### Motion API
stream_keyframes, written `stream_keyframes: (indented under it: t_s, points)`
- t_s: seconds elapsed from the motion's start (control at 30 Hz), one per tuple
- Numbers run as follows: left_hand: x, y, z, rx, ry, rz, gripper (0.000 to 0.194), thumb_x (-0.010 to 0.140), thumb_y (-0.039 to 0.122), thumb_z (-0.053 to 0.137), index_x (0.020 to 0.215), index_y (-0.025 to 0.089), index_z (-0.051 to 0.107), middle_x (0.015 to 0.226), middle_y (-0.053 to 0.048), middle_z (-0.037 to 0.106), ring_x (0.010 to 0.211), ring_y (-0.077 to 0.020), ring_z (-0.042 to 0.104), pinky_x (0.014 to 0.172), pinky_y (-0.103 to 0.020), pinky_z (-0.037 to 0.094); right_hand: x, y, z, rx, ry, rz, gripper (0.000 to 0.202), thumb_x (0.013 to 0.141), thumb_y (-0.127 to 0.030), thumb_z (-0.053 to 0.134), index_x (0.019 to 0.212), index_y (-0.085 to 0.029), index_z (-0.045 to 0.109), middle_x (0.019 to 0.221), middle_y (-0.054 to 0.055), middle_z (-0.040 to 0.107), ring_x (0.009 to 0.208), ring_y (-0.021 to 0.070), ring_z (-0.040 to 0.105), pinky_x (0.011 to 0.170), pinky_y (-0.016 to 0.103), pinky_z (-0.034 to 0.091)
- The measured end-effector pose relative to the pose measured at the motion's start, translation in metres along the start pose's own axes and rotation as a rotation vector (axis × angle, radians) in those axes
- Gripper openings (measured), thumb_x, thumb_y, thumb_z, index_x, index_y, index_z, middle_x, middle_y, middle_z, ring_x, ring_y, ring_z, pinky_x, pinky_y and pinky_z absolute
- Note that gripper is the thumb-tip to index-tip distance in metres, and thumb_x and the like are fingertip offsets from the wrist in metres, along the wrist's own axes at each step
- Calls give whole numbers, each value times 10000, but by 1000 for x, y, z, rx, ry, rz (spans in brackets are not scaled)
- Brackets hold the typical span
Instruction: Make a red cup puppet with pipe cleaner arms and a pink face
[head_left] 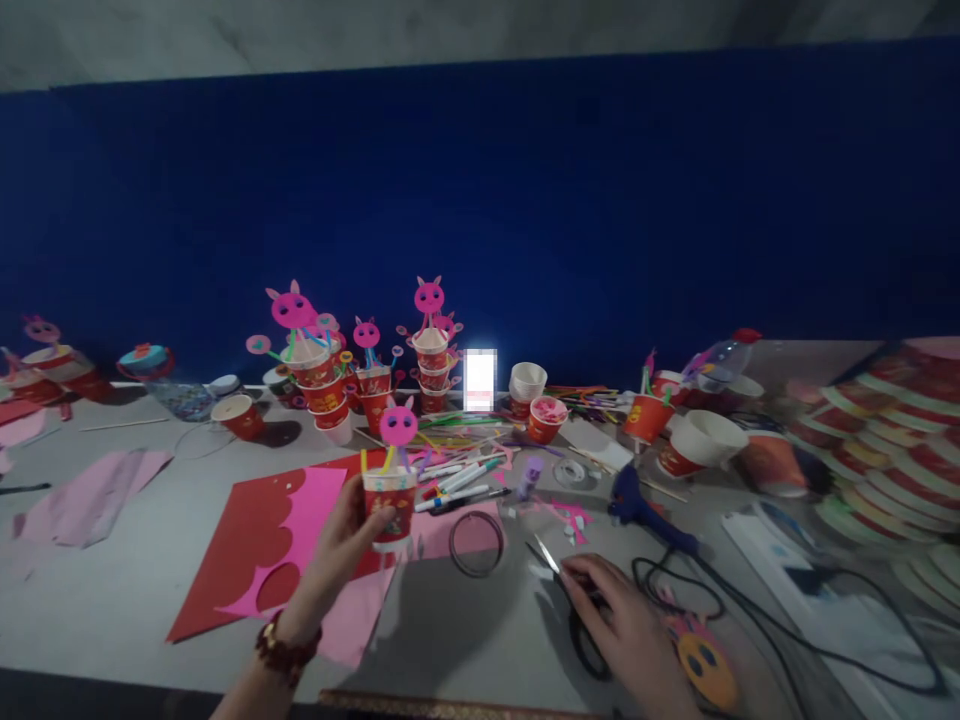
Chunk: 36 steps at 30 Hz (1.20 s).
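Note:
My left hand point(352, 530) is wrapped round a red and white paper cup point(390, 505), held upright above the table. A pink paper animal face point(398, 425) with ears and dark eyes rises from this cup, along with yellow and purple stems. My right hand point(607, 600) is closed on a pair of scissors point(550, 555) low over the table. Their blades point up and left, and the dark handle loops are partly hidden by the fingers. Between the hands lies a dark ring of tape or wire point(476, 544).
Red card point(232, 550) and cut pink paper lie at left. Markers point(465, 480), a purple glue stick point(530, 475) and paper scraps are ahead. A blue glue gun point(649, 515) trails a cable at right. Decorated cups point(326, 395) line the back; stacked cups point(877, 440) stand far right.

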<state>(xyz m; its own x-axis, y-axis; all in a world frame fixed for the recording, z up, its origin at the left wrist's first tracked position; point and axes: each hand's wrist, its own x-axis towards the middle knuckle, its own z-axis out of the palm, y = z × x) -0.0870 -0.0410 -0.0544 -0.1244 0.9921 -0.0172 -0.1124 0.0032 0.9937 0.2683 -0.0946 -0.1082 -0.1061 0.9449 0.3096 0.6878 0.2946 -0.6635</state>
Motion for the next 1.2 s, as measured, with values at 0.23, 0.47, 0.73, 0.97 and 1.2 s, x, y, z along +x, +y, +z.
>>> stream_keyframes:
  t_s: [0.23, 0.47, 0.73, 0.97, 1.2]
  points:
    - [1, -12, -45, 74, 282, -40, 875, 692, 566, 825, 1427, 253, 469, 1108, -80, 759, 980, -281, 735, 778, -331, 617, -40, 18, 5, -231, 16, -88, 231, 920, -384, 623, 1094, -244, 682, 1087, 87, 737, 1013, 277, 690, 870, 403, 563]
    - [-3, -16, -44, 80, 275, -128, 841, 705, 608, 795, 1421, 289, 489, 1101, -53, 756, 1057, -291, 710, 745, -306, 623, -30, 20, 9, -366, 18, -74, 207, 944, -320, 559, 1077, -240, 696, 1111, 93, 730, 1019, 277, 687, 882, 435, 554]
    - [-2, -28, -37, 66, 312, -47, 848, 707, 586, 798, 1407, 239, 471, 1139, -96, 739, 1079, -307, 703, 846, -367, 612, 8, -15, 36, -163, -48, -145, 230, 966, -274, 513, 1116, -242, 685, 1142, 102, 722, 1054, 261, 688, 879, 389, 575]
    - [-3, -36, -32, 89, 255, -27, 780, 791, 561, 733, 1430, 244, 418, 1216, -124, 701, 1047, -295, 715, 819, -376, 619, 28, -53, 73, -122, -332, -141, 271, 884, -81, 567, 1079, -219, 695, 1097, 82, 721, 1030, 272, 659, 884, 411, 546]
    - [6, -49, -34, 246, 258, -80, 820, 785, 597, 715, 1447, 244, 384, 1161, -125, 704, 986, -306, 725, 748, -390, 625, 28, -52, 65, -72, -286, -141, 241, 911, -64, 535, 1012, -215, 693, 1015, 64, 712, 966, 237, 649, 838, 357, 534]
